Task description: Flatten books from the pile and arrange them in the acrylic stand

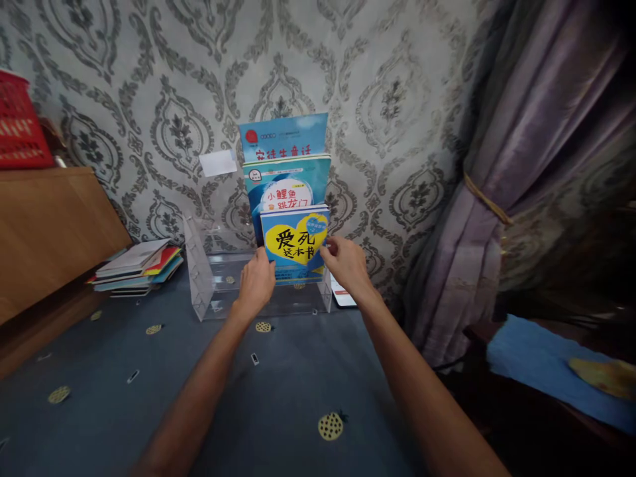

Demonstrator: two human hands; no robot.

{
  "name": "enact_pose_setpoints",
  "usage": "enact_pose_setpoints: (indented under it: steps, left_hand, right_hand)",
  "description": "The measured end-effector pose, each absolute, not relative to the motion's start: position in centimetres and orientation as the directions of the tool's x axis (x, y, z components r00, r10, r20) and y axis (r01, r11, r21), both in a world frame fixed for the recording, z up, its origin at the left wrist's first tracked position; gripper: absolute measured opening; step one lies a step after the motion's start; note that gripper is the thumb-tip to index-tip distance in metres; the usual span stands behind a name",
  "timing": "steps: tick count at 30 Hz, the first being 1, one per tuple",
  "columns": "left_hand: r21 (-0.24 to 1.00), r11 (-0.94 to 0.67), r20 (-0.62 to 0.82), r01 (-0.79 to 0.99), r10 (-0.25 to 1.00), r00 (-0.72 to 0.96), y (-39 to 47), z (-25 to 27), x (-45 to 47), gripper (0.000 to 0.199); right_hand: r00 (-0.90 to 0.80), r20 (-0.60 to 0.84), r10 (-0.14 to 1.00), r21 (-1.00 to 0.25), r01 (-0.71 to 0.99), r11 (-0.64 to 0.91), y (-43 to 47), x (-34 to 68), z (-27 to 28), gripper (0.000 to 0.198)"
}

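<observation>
Left hand (257, 278) and right hand (348, 263) hold the heart-cover book (293, 237) between them at the clear rack (199, 281).

Well left of the rack, a red basket (22, 122) sits on a wooden cabinet (54, 232); nearer the rack's left side, a stack of books (139, 265) lies on the tabletop (278, 411). At the rack's right half, the left hand is closed on the book's left edge, near its lower corner, and the right hand pinches its right edge; the cover, blue with a yellow heart, faces forward, upright. Behind it at the rack rise a carp-title book (253, 189) and a taller blue book (283, 134). A phone (344, 298) lies just beside the rack's right end; farther right hangs a tied purple curtain (462, 152), with a blue cloth (534, 361) beyond.
</observation>
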State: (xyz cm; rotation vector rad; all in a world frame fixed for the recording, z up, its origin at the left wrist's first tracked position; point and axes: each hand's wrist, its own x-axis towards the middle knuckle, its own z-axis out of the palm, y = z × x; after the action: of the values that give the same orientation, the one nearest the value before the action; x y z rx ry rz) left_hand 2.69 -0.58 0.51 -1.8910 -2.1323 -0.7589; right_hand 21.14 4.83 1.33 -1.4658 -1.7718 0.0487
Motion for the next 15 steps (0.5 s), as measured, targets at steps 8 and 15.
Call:
enact_pose_setpoints:
  steps: [8,15]
  left_hand:
    - [0.222,0.019,0.519,0.975,0.844,-0.135,-0.1,0.3,2.2,0.015]
    - [0.207,-0.034,0.551,0.978,0.83,-0.087,0.4,-0.1,1.2,0.018]
  right_hand:
    - [-0.012,0.546,0.838,-0.436,0.85,0.296,3.8,20.5,1.9,0.028]
    - [-0.116,0.5,0.858,-0.563,0.71,0.424,5.1,23.4,2.3,0.041]
